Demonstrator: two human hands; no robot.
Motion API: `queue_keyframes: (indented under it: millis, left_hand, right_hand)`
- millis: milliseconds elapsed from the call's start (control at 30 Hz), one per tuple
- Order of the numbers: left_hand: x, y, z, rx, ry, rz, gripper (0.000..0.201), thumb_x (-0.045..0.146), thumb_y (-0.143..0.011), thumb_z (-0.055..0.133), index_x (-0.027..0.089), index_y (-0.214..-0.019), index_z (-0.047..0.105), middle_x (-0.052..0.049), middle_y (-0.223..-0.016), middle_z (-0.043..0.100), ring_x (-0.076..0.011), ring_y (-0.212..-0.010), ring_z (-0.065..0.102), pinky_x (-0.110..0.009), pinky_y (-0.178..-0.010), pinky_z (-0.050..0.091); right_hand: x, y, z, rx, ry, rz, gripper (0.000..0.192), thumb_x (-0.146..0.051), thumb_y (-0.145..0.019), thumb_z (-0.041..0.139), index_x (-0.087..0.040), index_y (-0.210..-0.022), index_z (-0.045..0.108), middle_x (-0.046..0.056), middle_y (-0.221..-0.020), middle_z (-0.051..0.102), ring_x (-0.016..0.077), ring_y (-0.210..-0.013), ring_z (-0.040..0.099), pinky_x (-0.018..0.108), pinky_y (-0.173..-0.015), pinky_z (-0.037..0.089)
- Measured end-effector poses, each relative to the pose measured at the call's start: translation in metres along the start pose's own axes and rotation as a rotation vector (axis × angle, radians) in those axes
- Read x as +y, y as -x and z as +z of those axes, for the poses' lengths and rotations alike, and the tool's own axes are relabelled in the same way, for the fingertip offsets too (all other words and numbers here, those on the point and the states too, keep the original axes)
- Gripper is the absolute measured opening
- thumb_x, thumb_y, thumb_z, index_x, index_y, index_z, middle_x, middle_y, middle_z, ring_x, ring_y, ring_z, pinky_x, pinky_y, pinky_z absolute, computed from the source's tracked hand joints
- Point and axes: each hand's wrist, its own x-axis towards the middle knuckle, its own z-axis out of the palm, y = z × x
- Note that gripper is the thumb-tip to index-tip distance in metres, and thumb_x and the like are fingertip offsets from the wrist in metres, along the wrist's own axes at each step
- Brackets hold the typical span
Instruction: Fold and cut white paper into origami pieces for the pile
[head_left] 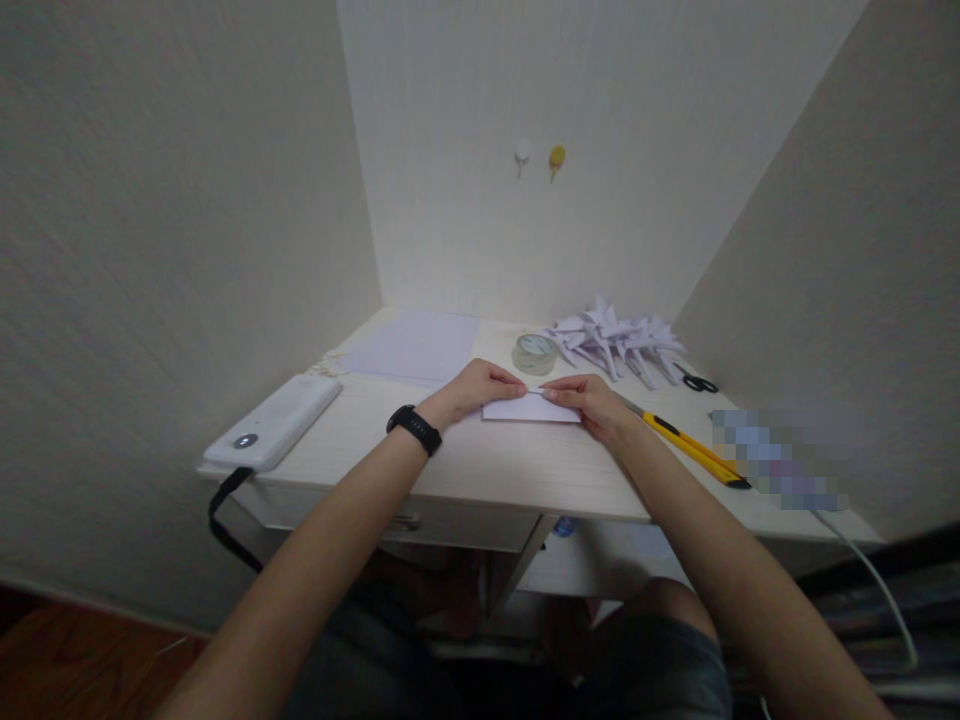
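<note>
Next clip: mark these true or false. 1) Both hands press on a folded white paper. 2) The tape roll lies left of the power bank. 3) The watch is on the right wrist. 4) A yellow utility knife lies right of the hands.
1) True: left hand and right hand press the folded paper.
2) False: the tape roll lies right of the power bank.
3) False: the watch is on the left wrist.
4) True: the utility knife.

The person is wearing a black wristband with a dark face, sitting just behind the left hand. Both forearms are showing bare, with no sleeves reaching the right hand. Dark denim shorts are covering the thighs below.
</note>
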Motion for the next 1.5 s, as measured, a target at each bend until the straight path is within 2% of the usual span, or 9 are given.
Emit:
queue_keyframes:
  millis: [167, 333, 533, 767, 967, 1200, 1367, 1500]
  left_hand:
    - [-0.0006, -0.0011, -0.0007, 0.064, -0.011, 0.017, 0.023, 0.024, -0.064, 0.086, 0.013, -0.083, 0.079, -0.007, -0.076, 0.074, -0.0133, -0.067, 0.059, -0.027, -0.066, 0.045]
    - [-0.0010, -0.0022, -0.0012, 0.106, 0.020, 0.037, 0.029, 0.028, -0.063, 0.086, 0.013, -0.086, 0.079, -0.008, -0.082, 0.075, -0.0140, -0.070, 0.060, -0.027, -0.067, 0.045]
    - [-0.0002, 0.0014, -0.0015, -0.001, 0.073, -0.021, 0.032, 0.037, -0.067, 0.083, 0.011, -0.087, 0.079, -0.010, -0.081, 0.075, -0.0136, -0.064, 0.058, -0.026, -0.060, 0.042]
    - [-0.0005, 0.0011, -0.0027, -0.041, 0.088, 0.023, 0.031, 0.031, -0.068, 0.083, 0.013, -0.094, 0.079, -0.012, -0.094, 0.077, -0.0158, -0.074, 0.063, -0.028, -0.070, 0.046]
    - [-0.0010, 0.0002, -0.0042, -0.040, -0.004, 0.087, 0.033, 0.038, -0.072, 0.080, 0.012, -0.093, 0.079, -0.011, -0.092, 0.076, -0.0161, -0.075, 0.061, -0.027, -0.069, 0.044]
    - [-0.0052, -0.0024, -0.0063, -0.075, 0.012, 0.082, 0.037, 0.043, -0.072, 0.079, 0.010, -0.090, 0.079, -0.009, -0.082, 0.075, -0.0140, -0.067, 0.058, -0.026, -0.063, 0.042]
    - [-0.0025, 0.0000, -0.0052, -0.071, 0.111, 0.064, 0.037, 0.037, -0.069, 0.083, 0.011, -0.095, 0.079, -0.013, -0.095, 0.076, -0.0160, -0.076, 0.063, -0.028, -0.071, 0.045]
    - [0.0003, 0.0020, -0.0043, -0.054, 0.133, 0.036, 0.033, 0.029, -0.069, 0.083, 0.013, -0.097, 0.078, -0.013, -0.097, 0.076, -0.0159, -0.078, 0.064, -0.029, -0.075, 0.046]
  right_hand:
    - [-0.0034, 0.0008, 0.0004, -0.002, 0.003, 0.011, 0.037, -0.035, -0.050, 0.092, -0.015, -0.078, 0.080, 0.007, -0.075, 0.075, 0.0139, -0.063, 0.059, 0.029, -0.062, 0.043]
    - [-0.0044, 0.0007, -0.0016, -0.019, -0.021, -0.011, 0.036, -0.038, -0.052, 0.091, -0.015, -0.077, 0.080, 0.004, -0.068, 0.073, 0.0119, -0.058, 0.055, 0.027, -0.056, 0.040]
    - [-0.0010, -0.0010, -0.0052, -0.042, -0.020, 0.003, 0.037, -0.037, -0.053, 0.091, -0.016, -0.082, 0.080, 0.005, -0.072, 0.074, 0.0123, -0.059, 0.056, 0.027, -0.056, 0.041]
    - [0.0003, -0.0003, -0.0041, -0.026, -0.010, 0.016, 0.038, -0.033, -0.053, 0.091, -0.016, -0.086, 0.081, 0.006, -0.078, 0.076, 0.0132, -0.061, 0.059, 0.027, -0.059, 0.044]
    - [0.0007, -0.0016, -0.0058, -0.038, -0.027, 0.018, 0.039, -0.034, -0.053, 0.091, -0.017, -0.087, 0.081, 0.007, -0.083, 0.077, 0.0156, -0.065, 0.063, 0.029, -0.062, 0.048]
    - [0.0021, -0.0036, -0.0064, -0.015, -0.052, 0.010, 0.033, -0.035, -0.054, 0.090, -0.014, -0.079, 0.080, 0.005, -0.066, 0.072, 0.0117, -0.052, 0.054, 0.026, -0.049, 0.041]
    - [-0.0009, -0.0009, -0.0036, -0.018, -0.059, 0.007, 0.036, -0.032, -0.054, 0.091, -0.016, -0.085, 0.081, 0.005, -0.076, 0.075, 0.0132, -0.062, 0.059, 0.026, -0.057, 0.047]
    - [-0.0009, -0.0005, -0.0033, 0.014, -0.062, 0.009, 0.036, -0.030, -0.052, 0.092, -0.019, -0.084, 0.081, 0.006, -0.080, 0.076, 0.0154, -0.069, 0.063, 0.030, -0.066, 0.051]
